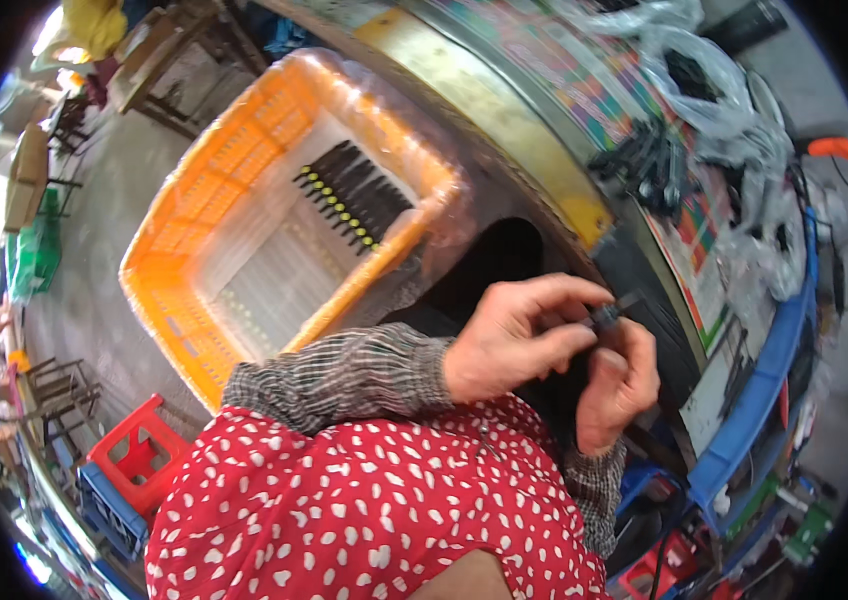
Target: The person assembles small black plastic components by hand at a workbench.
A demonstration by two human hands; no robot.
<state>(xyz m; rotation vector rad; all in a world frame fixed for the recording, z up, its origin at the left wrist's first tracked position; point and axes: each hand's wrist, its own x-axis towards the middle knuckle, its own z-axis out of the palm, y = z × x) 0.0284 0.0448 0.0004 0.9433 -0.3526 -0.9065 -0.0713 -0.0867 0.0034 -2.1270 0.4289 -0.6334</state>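
Observation:
My left hand is closed, its thumb and forefinger pinching a small dark piece. Close against it, my right hand is also closed, with thumb and fingertips on the same piece. Fingers cover most of it, so its exact kind does not show. Left of my hands stands an orange plastic crate lined with clear film. Inside lies a neat row of slim black parts with yellow ends, on top of translucent sheeting.
A worktable runs along the upper right. On it are a pile of black plastic parts and clear plastic bags. A blue tray edge lies at right; a red stool stands at lower left.

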